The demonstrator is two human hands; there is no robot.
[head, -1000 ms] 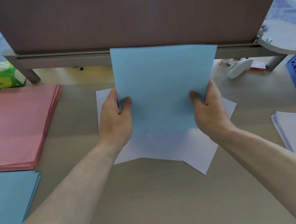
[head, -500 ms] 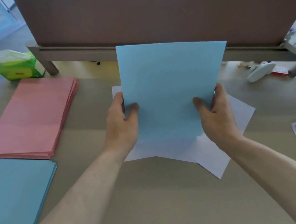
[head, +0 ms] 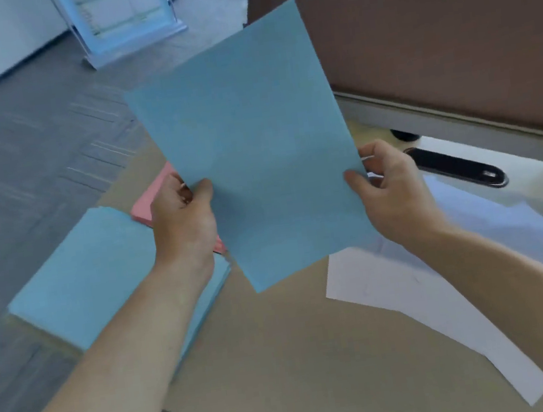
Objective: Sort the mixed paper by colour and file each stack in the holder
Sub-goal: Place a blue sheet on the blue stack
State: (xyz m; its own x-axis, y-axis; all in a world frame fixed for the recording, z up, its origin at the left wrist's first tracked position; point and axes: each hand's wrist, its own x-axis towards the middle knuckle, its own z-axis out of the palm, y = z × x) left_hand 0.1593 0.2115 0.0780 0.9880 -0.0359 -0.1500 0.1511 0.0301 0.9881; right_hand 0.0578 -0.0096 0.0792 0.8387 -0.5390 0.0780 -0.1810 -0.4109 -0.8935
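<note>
I hold a blue sheet [head: 248,146] up in the air above the desk, tilted to the left. My left hand [head: 184,224] pinches its lower left edge and my right hand [head: 392,190] pinches its lower right edge. Below my left arm lies the blue stack [head: 91,267] at the desk's left edge. A corner of the pink stack [head: 149,204] shows just behind my left hand, mostly hidden. Several white sheets [head: 427,275] lie loosely spread on the desk under my right forearm. The holder is out of view.
A brown partition panel [head: 433,56] runs along the back of the desk [head: 300,357]. A black cable slot [head: 455,167] sits near it on the right. Grey carpet and a pale blue stand [head: 128,20] lie beyond the desk's left edge.
Both hands have carried the blue sheet leftward and up, away from the white sheets and towards the blue stack. My view has swung left, so the tissue pack has left the frame.
</note>
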